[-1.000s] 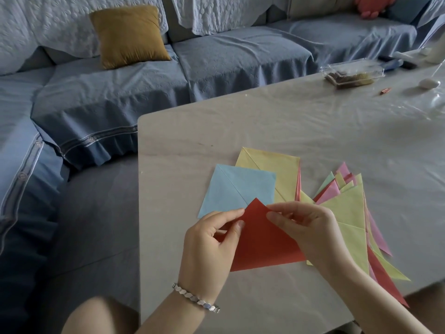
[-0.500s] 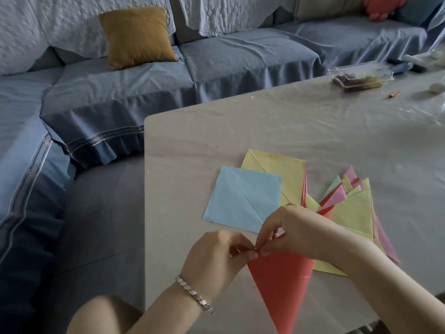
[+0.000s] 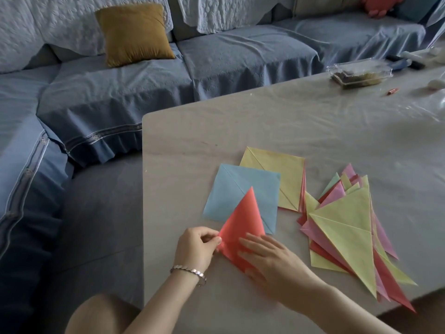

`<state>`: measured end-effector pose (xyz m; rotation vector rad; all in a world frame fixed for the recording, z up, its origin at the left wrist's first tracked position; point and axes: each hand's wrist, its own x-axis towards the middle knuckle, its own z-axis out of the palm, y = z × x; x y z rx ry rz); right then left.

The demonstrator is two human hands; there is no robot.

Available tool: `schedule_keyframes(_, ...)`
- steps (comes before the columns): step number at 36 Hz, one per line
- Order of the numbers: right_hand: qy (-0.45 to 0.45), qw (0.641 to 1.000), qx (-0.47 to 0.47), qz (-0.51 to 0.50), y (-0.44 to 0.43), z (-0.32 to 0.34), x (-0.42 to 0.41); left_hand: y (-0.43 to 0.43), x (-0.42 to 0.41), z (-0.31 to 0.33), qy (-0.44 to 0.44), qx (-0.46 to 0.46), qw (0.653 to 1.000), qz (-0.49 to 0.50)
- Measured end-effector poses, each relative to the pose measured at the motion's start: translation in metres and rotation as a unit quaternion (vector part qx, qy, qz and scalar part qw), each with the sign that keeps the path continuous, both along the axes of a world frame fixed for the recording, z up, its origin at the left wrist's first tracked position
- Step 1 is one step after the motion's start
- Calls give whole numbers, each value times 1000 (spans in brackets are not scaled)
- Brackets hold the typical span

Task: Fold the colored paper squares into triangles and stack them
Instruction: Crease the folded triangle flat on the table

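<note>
Creasing looks to be the step in hand. The red triangle (image 3: 243,220) lies flat on the counter (image 3: 216,131) near its front left, and its tip overlaps the near corner of the blue square (image 3: 236,189). The left hand (image 3: 195,247) pinches the triangle's left corner between thumb and curled fingers (image 3: 212,239), probably keeping the layers matched. The right hand (image 3: 272,259) rests palm-down on the lower part of the paper, with its fingers straight, slightly spread and pressing.

The next move likely calls for a firm sweep along the folded edge while the pinched corner holds the paper in place. After that the piece can be lifted to the right and laid on the pile of folded triangles (image 3: 346,227), which is fanned out loosely rather than squared. The blue square and the yellow square (image 3: 277,169) behind it lie open, each with a diagonal crease, so more folding seems to remain. Red edges show under the yellow one.
</note>
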<state>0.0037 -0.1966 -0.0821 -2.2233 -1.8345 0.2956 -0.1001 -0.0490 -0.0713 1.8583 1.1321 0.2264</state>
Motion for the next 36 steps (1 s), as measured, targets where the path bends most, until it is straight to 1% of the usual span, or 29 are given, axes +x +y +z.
schedule_keyframes(2,2,999,-39,-24,-9,-13,-1,0,0,-6,-2,-9,1000,5)
schedule_keyframes(5,-12,996,-58,-70,-20,-22,5,0,0,-10,-1,-9,1000,6)
schedule_keyframes(9,-70,989,-48,-121,-17,-27,16,1,0,-12,-1,-5,1000,0)
schedule_keyframes(12,-112,986,-27,-119,-3,-25,24,1,0,-12,1,1,1000,-5)
schedule_keyframes(15,-102,985,-62,-125,16,-19,34,1,0,-12,-1,4,1000,-7)
schedule_keyframes(17,-94,983,-66,-144,30,-17,41,1,0,-11,0,3,1000,-7)
schedule_keyframes(21,-38,986,-104,-121,56,-18,57,2,-1,-12,12,10,1000,-7)
schedule_keyframes(25,-47,985,-96,-138,72,-15,68,1,-2,-13,18,10,1000,-3)
schedule_keyframes(28,-45,987,-99,-122,74,-13,76,0,-3,-12,22,11,1000,-3)
schedule_keyframes(32,-13,984,-155,-85,64,-11,87,-1,-2,-12,18,17,1000,-3)
schedule_keyframes(36,-22,981,-186,-44,45,-12,87,0,-2,-14,4,8,1000,2)
